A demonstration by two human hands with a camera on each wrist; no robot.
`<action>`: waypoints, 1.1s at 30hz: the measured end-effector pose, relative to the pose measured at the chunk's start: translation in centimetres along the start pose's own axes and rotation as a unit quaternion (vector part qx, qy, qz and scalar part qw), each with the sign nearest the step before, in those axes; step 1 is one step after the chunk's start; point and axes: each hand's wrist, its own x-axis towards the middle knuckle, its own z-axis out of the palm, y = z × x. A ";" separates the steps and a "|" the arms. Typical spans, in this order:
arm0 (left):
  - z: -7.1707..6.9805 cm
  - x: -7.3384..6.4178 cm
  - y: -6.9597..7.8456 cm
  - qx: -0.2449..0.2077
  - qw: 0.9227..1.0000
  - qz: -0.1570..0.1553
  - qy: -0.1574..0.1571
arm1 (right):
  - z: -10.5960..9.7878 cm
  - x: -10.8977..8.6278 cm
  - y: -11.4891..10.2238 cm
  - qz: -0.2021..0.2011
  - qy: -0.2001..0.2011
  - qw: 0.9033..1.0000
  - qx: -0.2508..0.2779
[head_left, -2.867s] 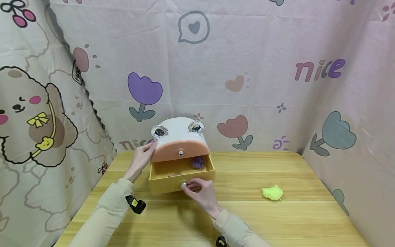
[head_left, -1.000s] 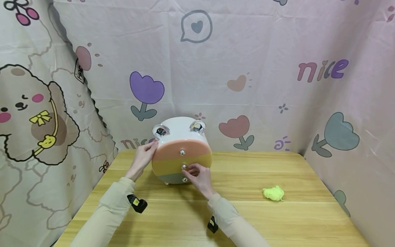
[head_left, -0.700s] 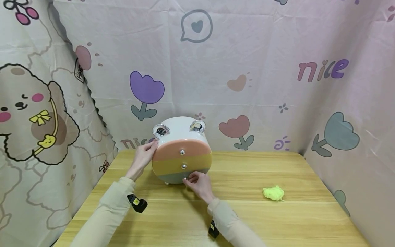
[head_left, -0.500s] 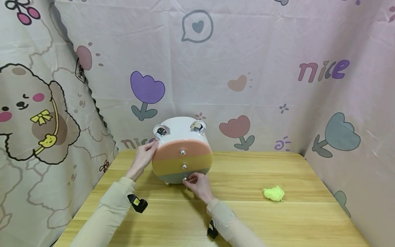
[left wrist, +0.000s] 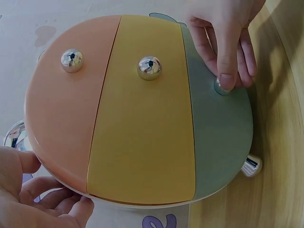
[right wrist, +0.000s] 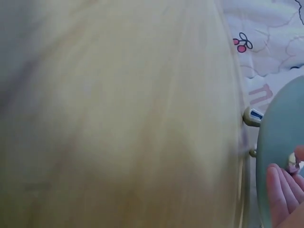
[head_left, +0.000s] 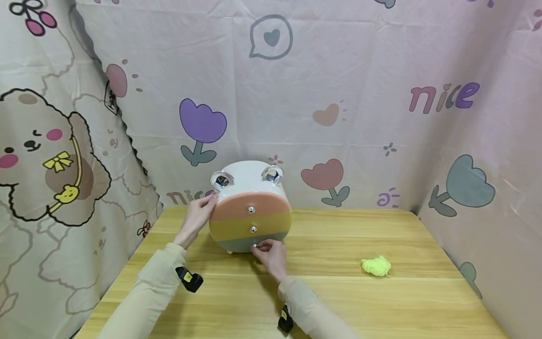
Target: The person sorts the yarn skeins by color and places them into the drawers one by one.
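A small frog-shaped drawer box (head_left: pixel 247 181) with a white top and two shiny eyes stands at the back of the table. Its orange, yellow and grey-green drawers are all closed, each with a round silver knob. My left hand (head_left: pixel 197 216) holds the box's left side below the eye; the left wrist view shows its fingers bent against the rim. Thumb and fingers of my right hand (head_left: pixel 272 256) pinch the bottom knob (left wrist: pixel 221 87) on the grey-green drawer (left wrist: pixel 218 133). In the right wrist view only part of this drawer and the fingers appear.
A bundle of bright yellow yarn (head_left: pixel 376 266) lies on the wooden table (head_left: pixel 338 301) to the right. Printed cloth (head_left: pixel 271 94) hangs behind the table and along both sides. A silver foot (left wrist: pixel 251 166) sticks out under the box.
The yellow drawer, earlier pulled out with purple yarn inside, has been pushed shut. My right hand has moved from its knob down to the bottom knob. The left hand stays on the box.
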 end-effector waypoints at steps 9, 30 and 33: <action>-0.1 0.0 0.0 0.000 1.000 -0.005 -0.003 | 0.7 -0.2 -0.1 0.020 0.037 0.998 0.036; -0.1 0.2 -0.2 0.001 1.000 -0.003 -0.001 | -0.8 -2.4 -0.9 0.072 -0.013 0.993 0.092; -0.1 0.2 -0.2 0.000 1.000 -0.002 -0.001 | -1.1 -3.0 -1.1 0.087 -0.025 0.990 0.108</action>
